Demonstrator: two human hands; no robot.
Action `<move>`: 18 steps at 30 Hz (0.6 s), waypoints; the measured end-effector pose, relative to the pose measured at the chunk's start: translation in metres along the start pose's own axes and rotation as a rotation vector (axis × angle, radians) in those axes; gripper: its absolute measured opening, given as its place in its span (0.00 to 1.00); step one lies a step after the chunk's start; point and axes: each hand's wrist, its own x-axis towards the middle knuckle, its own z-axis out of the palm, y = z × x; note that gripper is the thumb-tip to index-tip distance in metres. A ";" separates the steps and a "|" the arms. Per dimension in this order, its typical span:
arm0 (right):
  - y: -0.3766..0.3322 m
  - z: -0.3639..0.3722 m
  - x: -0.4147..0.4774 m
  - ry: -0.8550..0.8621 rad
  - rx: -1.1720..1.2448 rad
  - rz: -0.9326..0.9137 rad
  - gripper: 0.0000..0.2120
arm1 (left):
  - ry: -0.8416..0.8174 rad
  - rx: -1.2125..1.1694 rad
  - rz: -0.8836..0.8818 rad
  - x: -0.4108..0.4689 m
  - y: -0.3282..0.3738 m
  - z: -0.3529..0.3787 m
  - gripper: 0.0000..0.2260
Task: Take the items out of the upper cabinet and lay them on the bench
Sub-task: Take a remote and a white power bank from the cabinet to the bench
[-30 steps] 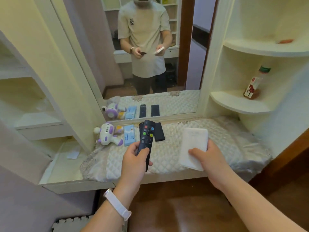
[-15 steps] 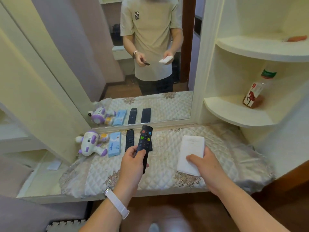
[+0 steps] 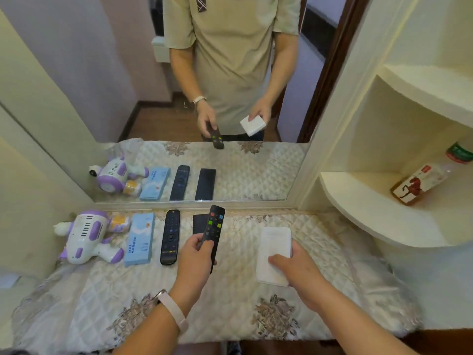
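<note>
My left hand [image 3: 195, 257] grips a black remote with coloured buttons [image 3: 214, 226], held above the quilted bench [image 3: 230, 311]. My right hand [image 3: 294, 267] holds a flat white box [image 3: 274, 249] over the bench's right half. On the bench, from the left, lie a purple and white toy [image 3: 87, 237], a small yellow item [image 3: 119, 222], a light blue pack [image 3: 140, 239], a black remote [image 3: 170, 237] and a flat black device [image 3: 199, 222], partly hidden behind the held remote.
A mirror [image 3: 179, 73] behind the bench reflects me and the items. Curved white shelves [image 3: 384, 213] stand at the right, and a bottle with a red label [image 3: 422, 183] leans on the lower one. A cream panel [image 3: 30, 149] borders the left.
The view has moved closer and lower over the bench. Both hands have come forward over the quilt, each still holding its item.
</note>
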 end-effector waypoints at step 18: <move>0.026 0.046 0.173 -0.061 -0.179 0.300 0.17 | -0.168 0.286 -0.250 0.121 -0.051 0.055 0.08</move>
